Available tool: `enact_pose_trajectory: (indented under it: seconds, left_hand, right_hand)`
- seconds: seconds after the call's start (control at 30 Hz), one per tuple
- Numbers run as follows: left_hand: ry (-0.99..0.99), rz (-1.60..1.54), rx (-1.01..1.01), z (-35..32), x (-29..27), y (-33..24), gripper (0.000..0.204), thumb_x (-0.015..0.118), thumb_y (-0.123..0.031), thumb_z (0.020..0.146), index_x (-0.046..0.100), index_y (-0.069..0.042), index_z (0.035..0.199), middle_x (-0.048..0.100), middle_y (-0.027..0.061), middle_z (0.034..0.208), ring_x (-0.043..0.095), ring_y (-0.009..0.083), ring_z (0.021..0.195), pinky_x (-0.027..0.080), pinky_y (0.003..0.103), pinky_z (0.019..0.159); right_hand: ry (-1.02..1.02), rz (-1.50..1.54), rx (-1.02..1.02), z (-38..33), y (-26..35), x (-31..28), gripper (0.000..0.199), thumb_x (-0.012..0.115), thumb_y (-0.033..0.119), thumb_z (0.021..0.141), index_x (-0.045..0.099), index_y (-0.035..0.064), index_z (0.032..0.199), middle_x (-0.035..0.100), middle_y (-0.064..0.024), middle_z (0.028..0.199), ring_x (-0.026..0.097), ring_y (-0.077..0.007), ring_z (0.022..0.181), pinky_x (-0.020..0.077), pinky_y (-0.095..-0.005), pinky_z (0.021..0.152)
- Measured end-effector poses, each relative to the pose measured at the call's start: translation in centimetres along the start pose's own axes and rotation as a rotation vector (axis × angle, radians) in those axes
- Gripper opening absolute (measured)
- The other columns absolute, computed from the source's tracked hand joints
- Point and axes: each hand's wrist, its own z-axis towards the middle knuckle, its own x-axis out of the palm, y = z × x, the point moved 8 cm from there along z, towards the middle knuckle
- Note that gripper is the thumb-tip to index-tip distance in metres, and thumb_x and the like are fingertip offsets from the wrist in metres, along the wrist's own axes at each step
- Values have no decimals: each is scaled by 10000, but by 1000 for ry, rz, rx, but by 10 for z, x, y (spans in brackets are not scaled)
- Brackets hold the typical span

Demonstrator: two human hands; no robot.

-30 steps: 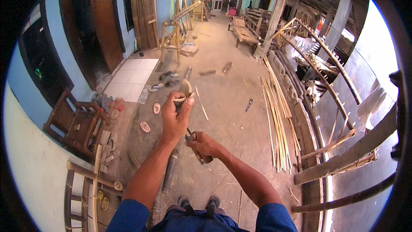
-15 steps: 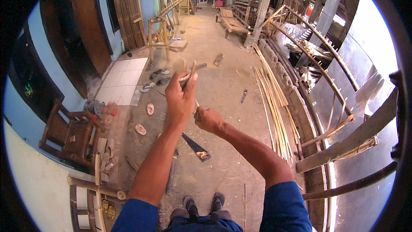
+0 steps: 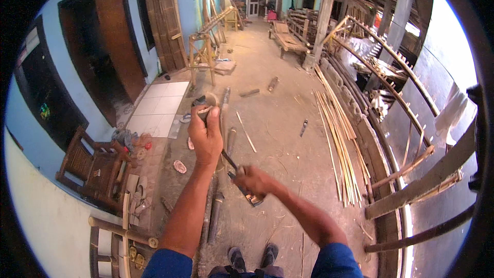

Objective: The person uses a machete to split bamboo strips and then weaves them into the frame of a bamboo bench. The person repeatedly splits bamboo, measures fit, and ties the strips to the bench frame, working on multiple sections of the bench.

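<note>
Left hand (image 3: 207, 141) grasps a curved bamboo piece (image 3: 205, 111), likely to steady it; right hand (image 3: 253, 180) (motion-blurred) clenches a dark tool (image 3: 229, 159).

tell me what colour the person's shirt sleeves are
The sleeves are plain dark blue, best seen in the head view.

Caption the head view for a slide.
Left hand gripping a curved bamboo piece, right hand a narrow-bladed tool; bamboo strips at right.

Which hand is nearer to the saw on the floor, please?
Right: the right hand is above the saw, partly covering it in this view; the left hand is farther off, ahead and to the left.
</note>
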Motion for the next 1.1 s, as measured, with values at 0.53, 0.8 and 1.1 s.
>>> enact_pose_trajectory:
  seconds: [0.53,0.8,1.1]
  left_hand:
    - [372,62,-113,-33,-21,-58,273,587,-224,1001,651,30,1077,691,137,868,645,191,781,499,319,718]
    - [555,-34,-121,-75,8,-104,255,587,-198,1001,673,16,1108,715,174,965,704,216,863,530,329,756]
    - [589,-30,-199,-90,20,-108,282,591,-227,1007,680,29,1086,717,158,925,685,191,818,519,322,707]
  right_hand:
    - [-476,184,-148,-183,97,-6,710,574,289,991,225,38,1555,562,-79,629,551,-169,534,461,-330,525]
    - [-540,65,-225,-187,137,-27,799,564,320,990,122,-46,1546,538,-176,584,572,-248,518,449,-389,527]
    - [-510,-29,-310,-203,133,-36,849,553,279,998,1,-63,1545,565,-97,580,563,-171,506,456,-322,512]
